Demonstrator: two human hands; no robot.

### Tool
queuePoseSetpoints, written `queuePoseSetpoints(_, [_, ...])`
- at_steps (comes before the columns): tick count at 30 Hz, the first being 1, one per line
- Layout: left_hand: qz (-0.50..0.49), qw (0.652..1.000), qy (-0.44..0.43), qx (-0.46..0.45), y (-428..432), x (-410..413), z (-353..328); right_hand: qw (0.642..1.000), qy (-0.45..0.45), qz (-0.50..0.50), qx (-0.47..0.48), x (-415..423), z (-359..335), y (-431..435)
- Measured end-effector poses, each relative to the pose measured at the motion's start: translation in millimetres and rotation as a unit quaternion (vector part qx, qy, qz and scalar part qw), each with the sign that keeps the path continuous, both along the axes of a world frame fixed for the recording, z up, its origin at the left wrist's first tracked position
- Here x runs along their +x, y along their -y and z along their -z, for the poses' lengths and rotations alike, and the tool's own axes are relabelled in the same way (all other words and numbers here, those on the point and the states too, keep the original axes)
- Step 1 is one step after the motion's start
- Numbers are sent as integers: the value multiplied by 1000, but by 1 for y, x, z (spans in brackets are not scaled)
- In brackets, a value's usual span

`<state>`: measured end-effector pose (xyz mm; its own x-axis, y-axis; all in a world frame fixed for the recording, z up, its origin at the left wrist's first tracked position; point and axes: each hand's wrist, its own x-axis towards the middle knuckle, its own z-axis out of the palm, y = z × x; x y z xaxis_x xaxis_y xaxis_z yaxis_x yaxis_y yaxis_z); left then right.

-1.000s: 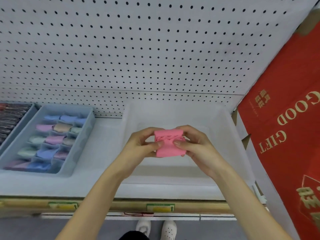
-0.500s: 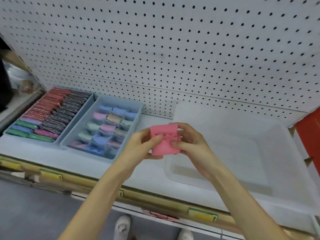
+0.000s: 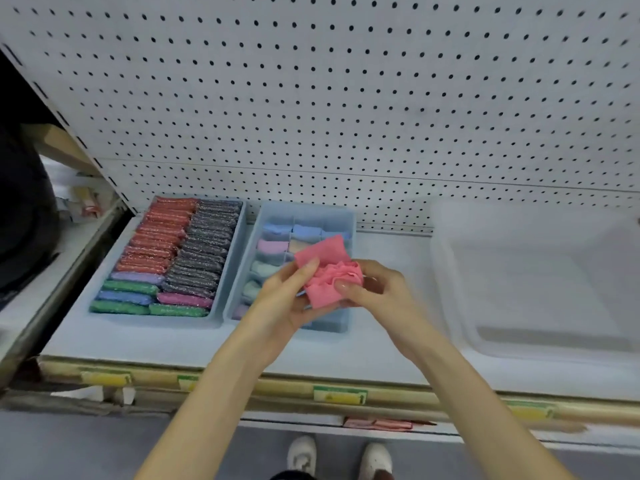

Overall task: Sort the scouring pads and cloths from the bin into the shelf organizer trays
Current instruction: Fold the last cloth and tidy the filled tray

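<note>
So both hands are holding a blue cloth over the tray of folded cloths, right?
Not quite: the cloth is pink, not blue. The head view shows the left hand and the right hand both holding it over the tray of folded cloths.

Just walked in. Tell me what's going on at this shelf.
A person grips a crumpled pink cloth with the left hand and right hand, above the divided blue tray that holds folded pastel cloths. It is not yet in a compartment. The tray left of it is packed with glittery scouring pads; the clear bin sits to the right.
</note>
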<state>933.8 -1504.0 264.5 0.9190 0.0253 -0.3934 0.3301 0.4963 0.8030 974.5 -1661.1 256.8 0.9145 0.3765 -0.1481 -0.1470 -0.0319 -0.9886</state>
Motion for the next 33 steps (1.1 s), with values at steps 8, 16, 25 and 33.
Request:
queuePoseSetpoints(8, [-24, 999, 17, -26, -19, -1, -4, 999, 2, 44, -23, -4, -5, -20])
queuePoseSetpoints(16, [-95, 995, 21, 15, -4, 12, 2, 981, 45, 181, -52, -4, 0, -32])
queuePoseSetpoints(25, [-55, 987, 75, 129, -2, 7, 6, 988, 3, 153, -20, 3, -3, -28])
queuePoseSetpoints(33, [25, 984, 94, 151, -10, 1, 7, 998, -61, 19, -21, 12, 3, -14])
